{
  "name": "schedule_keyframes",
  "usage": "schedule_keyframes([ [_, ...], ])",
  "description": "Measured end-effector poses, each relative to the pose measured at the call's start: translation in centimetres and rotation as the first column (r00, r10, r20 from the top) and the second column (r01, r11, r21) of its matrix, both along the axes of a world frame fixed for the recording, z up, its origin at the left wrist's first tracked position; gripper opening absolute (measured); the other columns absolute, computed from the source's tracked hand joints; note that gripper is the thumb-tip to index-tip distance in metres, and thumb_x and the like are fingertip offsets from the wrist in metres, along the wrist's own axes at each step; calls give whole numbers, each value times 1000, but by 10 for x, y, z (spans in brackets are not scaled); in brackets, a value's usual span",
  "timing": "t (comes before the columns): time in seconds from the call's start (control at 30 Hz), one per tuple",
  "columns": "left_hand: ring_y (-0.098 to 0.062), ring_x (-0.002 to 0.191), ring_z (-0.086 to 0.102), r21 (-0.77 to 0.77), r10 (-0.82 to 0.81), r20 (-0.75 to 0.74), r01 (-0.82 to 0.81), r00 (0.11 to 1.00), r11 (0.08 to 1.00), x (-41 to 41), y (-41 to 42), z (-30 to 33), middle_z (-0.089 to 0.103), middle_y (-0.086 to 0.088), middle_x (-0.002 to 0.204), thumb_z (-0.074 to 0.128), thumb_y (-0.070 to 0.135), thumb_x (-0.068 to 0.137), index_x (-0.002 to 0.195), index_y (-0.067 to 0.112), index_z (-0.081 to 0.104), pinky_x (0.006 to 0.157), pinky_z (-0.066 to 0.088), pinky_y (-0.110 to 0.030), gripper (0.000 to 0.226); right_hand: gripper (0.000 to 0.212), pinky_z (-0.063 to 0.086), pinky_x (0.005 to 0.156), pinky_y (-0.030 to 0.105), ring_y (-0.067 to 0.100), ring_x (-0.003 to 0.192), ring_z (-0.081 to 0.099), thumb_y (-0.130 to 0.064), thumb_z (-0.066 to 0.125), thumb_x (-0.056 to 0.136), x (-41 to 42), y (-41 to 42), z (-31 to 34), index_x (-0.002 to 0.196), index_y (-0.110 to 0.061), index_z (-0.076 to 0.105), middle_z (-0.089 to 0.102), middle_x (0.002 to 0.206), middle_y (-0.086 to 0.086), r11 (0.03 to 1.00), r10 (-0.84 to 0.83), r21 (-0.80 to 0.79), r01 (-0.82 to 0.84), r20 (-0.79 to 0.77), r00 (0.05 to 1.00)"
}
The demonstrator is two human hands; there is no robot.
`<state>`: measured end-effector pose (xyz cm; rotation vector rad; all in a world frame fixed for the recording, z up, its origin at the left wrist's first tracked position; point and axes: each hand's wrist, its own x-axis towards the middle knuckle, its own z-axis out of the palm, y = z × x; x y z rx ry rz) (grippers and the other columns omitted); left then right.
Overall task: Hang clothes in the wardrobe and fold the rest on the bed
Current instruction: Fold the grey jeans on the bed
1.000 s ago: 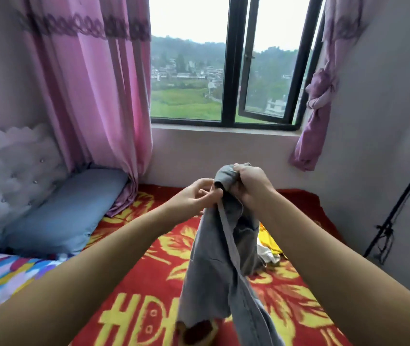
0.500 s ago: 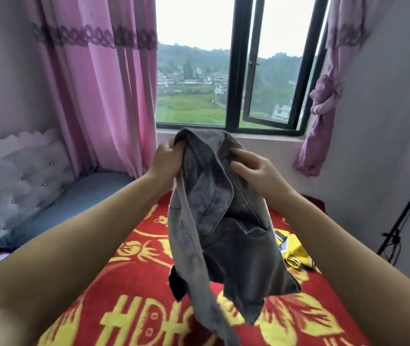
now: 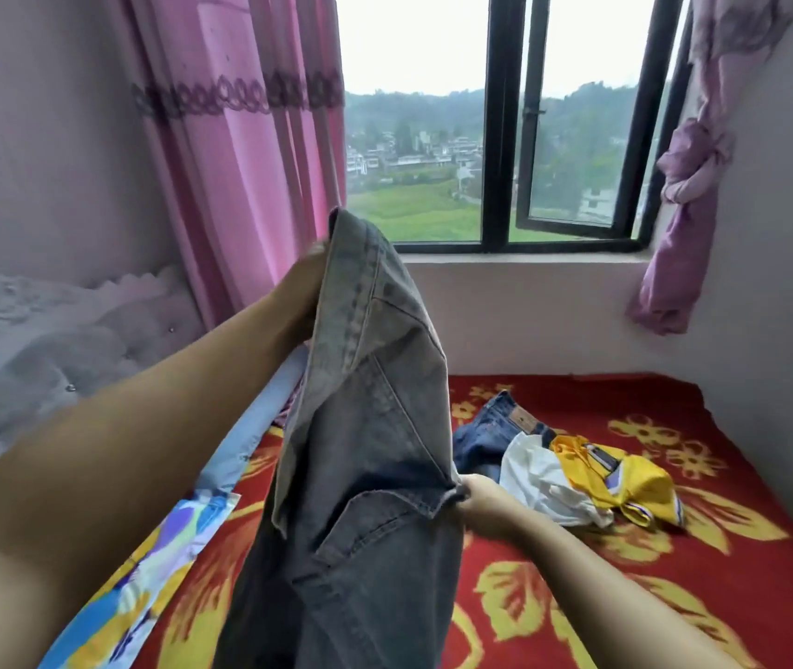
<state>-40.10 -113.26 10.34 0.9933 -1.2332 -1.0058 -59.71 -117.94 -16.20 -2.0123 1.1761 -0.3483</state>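
Observation:
A pair of grey jeans (image 3: 375, 456) hangs in front of me over the bed (image 3: 674, 572). My left hand (image 3: 305, 292) grips the waistband at its top, mostly hidden behind the cloth. Lower down, my right hand (image 3: 481, 504) pinches the jeans' right edge near a pocket. On the red flowered blanket behind lie blue jeans (image 3: 495, 432), a white garment (image 3: 539, 480) and a yellow garment (image 3: 626, 480) in a loose heap.
A blue pillow (image 3: 249, 427) and a colourful patterned sheet (image 3: 153, 567) lie along the left by the padded headboard (image 3: 47, 350). Pink curtains (image 3: 240, 161) flank the window (image 3: 495, 137). A wall closes off the bed's right side.
My left hand has lifted the waistband up and to the left. My right hand has dropped down the jeans' edge, stretching the garment out. The heap of clothes has come into view.

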Motion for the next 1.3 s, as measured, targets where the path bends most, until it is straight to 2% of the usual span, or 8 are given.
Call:
schedule_keyframes([
  [0.17, -7, 51, 55, 194, 99, 292, -161, 951, 968, 70, 18, -15, 59, -2, 66, 46, 11, 99, 84, 9, 55, 47, 46, -17, 18, 26, 40, 70, 28, 13, 90, 59, -21, 47, 98, 26, -17, 48, 97, -7, 69, 71, 99, 7, 972, -141, -163, 172, 184, 973],
  [0.37, -18, 119, 52, 248, -47, 854, -326, 518, 912, 76, 18, -48, 51, -9, 138, 49, -4, 88, 139, 15, 45, 86, 42, -22, 55, 23, 30, 52, 29, 16, 60, 40, -18, 61, 86, 27, -29, 142, 65, -11, 53, 45, 62, 6, 972, -203, -54, 227, 279, 939],
  [0.5, -12, 128, 46, 287, -249, 773, 29, 583, 957, 10, 3, -68, 42, 7, 142, 72, 30, 77, 152, 25, 15, 105, 40, -26, 95, 16, 41, 51, 23, 14, 56, 50, -13, 66, 83, 39, -3, 201, 71, -4, 64, 54, 62, 7, 999, -41, -21, 50, 296, 954],
  [0.67, -8, 72, 63, -45, 98, 402, -87, 910, 995, -12, -14, -81, 70, 5, 73, 53, -6, 86, 90, 4, 71, 67, 53, -17, 21, 10, 49, 76, 22, 7, 87, 62, -14, 65, 88, 25, 8, 238, 97, -20, 67, 68, 97, -2, 986, 97, -161, -44, 341, 935],
  [0.93, -18, 69, 59, 79, 269, 6, -269, 963, 960, 22, -15, -49, 61, -8, 75, 41, 0, 93, 80, 8, 62, 64, 55, -25, 26, 108, 40, 101, 28, 20, 131, 43, -20, 72, 81, -43, 0, 61, 153, -18, -8, 28, 155, 12, 977, 214, 134, -168, -543, 812],
  [1.03, -18, 71, 56, 175, 255, -147, -229, 956, 958, 25, -9, -38, 56, -7, 76, 39, 5, 95, 80, 9, 56, 75, 52, -31, 23, 115, 34, 104, 22, 18, 137, 35, -42, 75, 78, -15, 22, 8, 153, -22, -10, 28, 153, 3, 987, 126, 134, -94, -256, 958],
  [1.2, -16, 66, 49, 238, 150, -188, -103, 971, 966, 39, 14, -40, 49, -6, 70, 34, 8, 98, 70, 11, 49, 69, 44, -28, 32, 30, 42, 76, 14, -10, 75, 55, -19, 63, 89, 36, 6, 44, 119, -16, 63, 62, 102, -7, 992, -51, -99, 77, 239, 970],
  [1.3, -17, 65, 50, 239, 219, -264, -157, 939, 958, 46, 23, -42, 51, -6, 65, 35, 11, 100, 68, 9, 50, 70, 44, -28, 35, 76, 42, 102, 29, 4, 120, 52, -33, 70, 78, 51, 10, 68, 145, -33, 34, 54, 134, -9, 969, 240, 24, -248, 174, 955],
])
